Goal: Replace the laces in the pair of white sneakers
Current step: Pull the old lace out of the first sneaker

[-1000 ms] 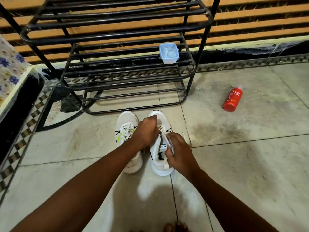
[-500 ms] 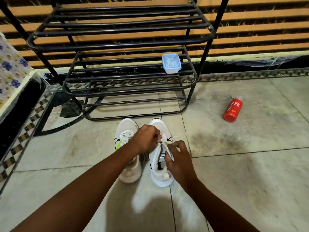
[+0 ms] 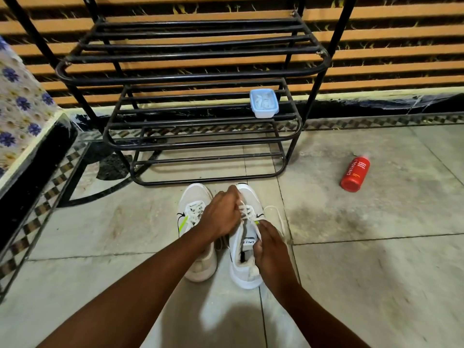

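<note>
Your left hand point(image 3: 221, 217) is curled in a grip on the white lace point(image 3: 244, 214) of the right sneaker point(image 3: 247, 247), pinching it over the upper eyelets near the toe end. Your right hand point(image 3: 270, 249) grips the same shoe at the side of its opening, fingers curled round the collar beside the tongue label. That sneaker stands on the tiled floor point(image 3: 376, 259), toe pointing toward the black metal shoe rack point(image 3: 200, 131). The left sneaker point(image 3: 192, 217) sits just beside it, touching or nearly so, laces in place, with a yellow-green stripe on its side; your left forearm crosses over its heel. A clear lid-like piece point(image 3: 273, 214) lies on the floor against the right sneaker's far side. On the rack's middle shelf rests a small blue-rimmed container point(image 3: 264, 102) with something white inside. A red bottle point(image 3: 355, 174) lies on its side on the floor, well apart to the right. At the left edge is a flower-patterned cloth point(image 3: 17, 114).
</note>
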